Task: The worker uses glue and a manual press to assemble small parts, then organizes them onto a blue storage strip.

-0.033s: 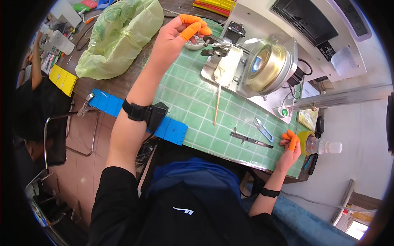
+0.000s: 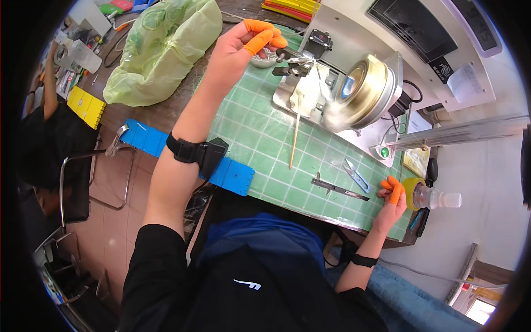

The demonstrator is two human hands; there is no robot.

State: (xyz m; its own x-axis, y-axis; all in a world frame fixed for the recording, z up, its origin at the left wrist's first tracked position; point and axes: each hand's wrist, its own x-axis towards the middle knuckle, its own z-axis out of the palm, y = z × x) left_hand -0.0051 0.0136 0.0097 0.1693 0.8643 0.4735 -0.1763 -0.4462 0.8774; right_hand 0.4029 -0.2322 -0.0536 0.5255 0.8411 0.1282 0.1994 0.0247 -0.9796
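My left hand [image 2: 240,52], with orange finger cots on its fingertips, is closed in a pinch beside a small black knob [image 2: 282,54] on a bench machine. What the pinch holds, if anything, is too small to tell. Behind those fingers sits a small white dish [image 2: 262,62] of tiny pieces. The machine's round metal wheel [image 2: 354,94] is smeared by motion, with a thin arm reaching toward it over a pale-covered plate [image 2: 306,91]. My right hand [image 2: 392,200], also in orange cots, rests with curled fingers beside a yellow tape roll [image 2: 412,193]; its contents are hidden.
On the green mat [image 2: 265,144] lie a thin wooden stick [image 2: 295,135], blue-handled snips [image 2: 357,176] and a dark metal strip [image 2: 339,189]. A clear bottle [image 2: 437,197] stands at the right. Leftward are a green plastic bag [image 2: 160,55], a blue strip [image 2: 146,138] and another person's arm [image 2: 50,83].
The wheel has turned, and a blurred patch now shows at its lower left. The thin arm beside it has swung. Both my hands have stayed in place.
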